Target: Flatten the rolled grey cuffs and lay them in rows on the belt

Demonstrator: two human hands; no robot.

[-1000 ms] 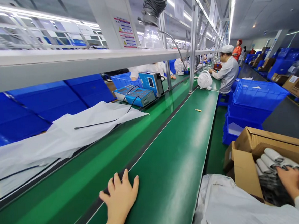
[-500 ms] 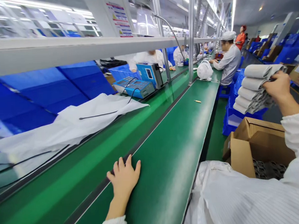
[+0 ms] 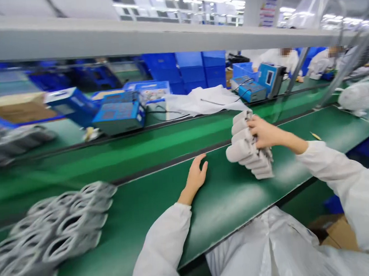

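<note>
My right hand (image 3: 265, 133) is shut on a bundle of white rolled items (image 3: 244, 147) with grey parts along one side, holding it just above the green conveyor belt (image 3: 225, 198). My left hand (image 3: 195, 179) lies on the belt near its far edge, fingers apart, holding nothing. A blurred heap of grey items with oval openings (image 3: 49, 238) lies on the belt at the lower left, well away from both hands. It may be the same kind of item, but the blur hides the detail.
Blue bench instruments (image 3: 118, 113) stand on a parallel green belt beyond a dark rail. A white desk fan (image 3: 360, 96) sits at the right. Co-workers in white (image 3: 276, 61) work further along. A cardboard carton (image 3: 338, 232) sits low at the right, with blue crates (image 3: 192, 68) at the back.
My right hand has lifted the bundle out of the carton and carried it over the belt. The view has swung left, and my left hand has shifted along the belt.
</note>
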